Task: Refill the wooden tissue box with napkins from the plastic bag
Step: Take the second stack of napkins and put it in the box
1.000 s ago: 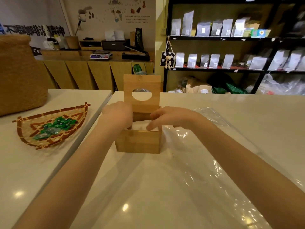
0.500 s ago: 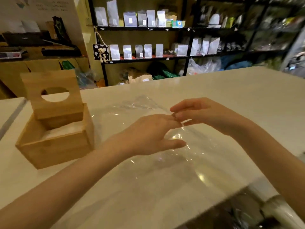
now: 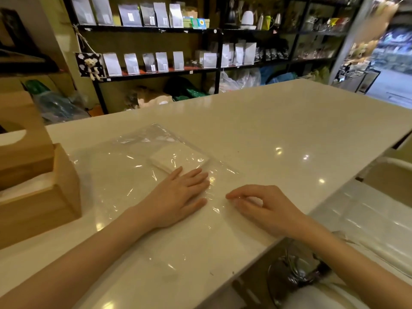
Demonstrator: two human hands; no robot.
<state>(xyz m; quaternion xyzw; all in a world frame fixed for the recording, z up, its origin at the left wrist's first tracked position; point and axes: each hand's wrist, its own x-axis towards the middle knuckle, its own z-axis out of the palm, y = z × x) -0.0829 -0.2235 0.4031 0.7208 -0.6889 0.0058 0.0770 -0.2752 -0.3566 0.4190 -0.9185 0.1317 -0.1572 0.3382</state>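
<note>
A clear plastic bag (image 3: 124,175) lies flat on the white counter (image 3: 267,130). Inside it, near its far end, sits a small stack of white napkins (image 3: 178,158). My left hand (image 3: 178,197) rests flat on the bag, palm down, fingertips just short of the stack. To its right my right hand (image 3: 265,206) has curled fingers touching the bag's edge; whether it pinches the film is unclear. The wooden tissue box (image 3: 38,197) stands at the far left with its lid (image 3: 22,134) raised and white napkins showing inside.
The counter's near edge runs diagonally at the lower right, with a clear plastic sheet (image 3: 367,224) and a sink area below it. Black shelves (image 3: 156,72) with grey pouches stand behind the counter.
My view swung right from the box to the bag. Both hands left the box; the left now lies flat on the bag and the right has dropped to the bag's edge.
</note>
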